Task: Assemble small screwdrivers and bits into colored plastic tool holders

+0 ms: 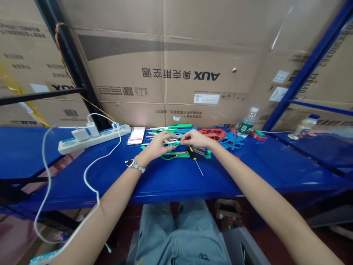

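Note:
Over a pile of small tools on the blue shelf, my left hand is curled around a slim, silvery tool with green ends; its exact kind I cannot make out. My right hand pinches the right end of that same tool between thumb and fingertips. Just below my hands lie a green-ended tool and a screwdriver with a black and yellow handle, its shaft pointing toward me. Behind them are several green-handled tools. Red plastic pieces and blue plastic pieces are heaped right of my right hand.
A white power strip with plugged chargers and a loose white cable occupies the left. A white card-like item lies near the back. Farther right stand a water bottle and a blue-capped bottle. Cardboard walls the back.

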`<action>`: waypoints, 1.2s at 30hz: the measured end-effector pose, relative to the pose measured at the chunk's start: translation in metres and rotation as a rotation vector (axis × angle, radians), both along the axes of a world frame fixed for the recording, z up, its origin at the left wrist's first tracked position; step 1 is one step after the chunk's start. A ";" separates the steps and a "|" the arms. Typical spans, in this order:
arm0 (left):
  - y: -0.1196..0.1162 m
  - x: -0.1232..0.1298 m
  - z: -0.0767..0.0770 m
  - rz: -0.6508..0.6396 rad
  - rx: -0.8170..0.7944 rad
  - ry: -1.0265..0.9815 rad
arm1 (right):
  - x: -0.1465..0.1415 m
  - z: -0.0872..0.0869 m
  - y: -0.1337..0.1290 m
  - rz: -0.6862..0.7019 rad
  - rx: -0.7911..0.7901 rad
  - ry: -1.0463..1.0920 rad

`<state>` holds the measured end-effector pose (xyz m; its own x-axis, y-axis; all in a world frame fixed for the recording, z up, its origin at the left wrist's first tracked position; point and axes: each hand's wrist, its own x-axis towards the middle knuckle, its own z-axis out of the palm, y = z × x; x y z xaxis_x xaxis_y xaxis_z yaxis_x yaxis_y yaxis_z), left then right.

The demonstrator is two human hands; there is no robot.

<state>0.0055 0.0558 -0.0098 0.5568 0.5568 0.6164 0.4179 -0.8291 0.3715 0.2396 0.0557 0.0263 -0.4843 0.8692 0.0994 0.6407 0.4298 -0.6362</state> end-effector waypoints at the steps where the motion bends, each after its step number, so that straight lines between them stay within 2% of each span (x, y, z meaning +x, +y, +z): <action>1: -0.002 0.003 0.002 -0.022 0.006 -0.012 | 0.003 0.002 -0.001 0.041 -0.053 0.091; 5: -0.011 0.009 0.007 -0.078 -0.051 -0.062 | 0.004 0.000 -0.008 0.115 -0.154 0.342; 9: -0.014 0.008 0.008 -0.081 -0.224 -0.180 | -0.010 -0.018 -0.011 0.061 -0.075 0.511; 13: -0.012 0.006 0.003 -0.097 -0.397 -0.302 | -0.024 -0.032 -0.016 0.041 0.067 0.493; 17: -0.010 0.009 0.000 -0.136 -0.463 -0.364 | -0.029 -0.040 -0.023 0.015 0.162 0.446; 20: -0.012 0.010 0.001 -0.181 -0.462 -0.354 | -0.031 -0.045 -0.025 -0.037 0.251 0.414; 24: -0.018 0.009 0.002 -0.241 -0.428 -0.324 | -0.034 -0.049 -0.026 -0.100 0.288 0.418; 28: -0.022 0.008 0.005 -0.141 -0.248 -0.317 | -0.034 -0.048 -0.028 -0.106 0.321 0.389; 32: -0.022 0.004 0.008 -0.123 -0.116 -0.282 | -0.034 -0.048 -0.030 -0.087 0.317 0.361; 36: -0.022 -0.004 0.010 -0.085 -0.104 -0.188 | -0.034 -0.050 -0.031 -0.082 0.284 0.366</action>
<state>0.0017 0.0342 -0.0001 0.4850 0.5787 0.6556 0.2632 -0.8116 0.5216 0.2051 0.0251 -0.0235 -0.3041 0.8168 0.4903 0.4352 0.5770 -0.6912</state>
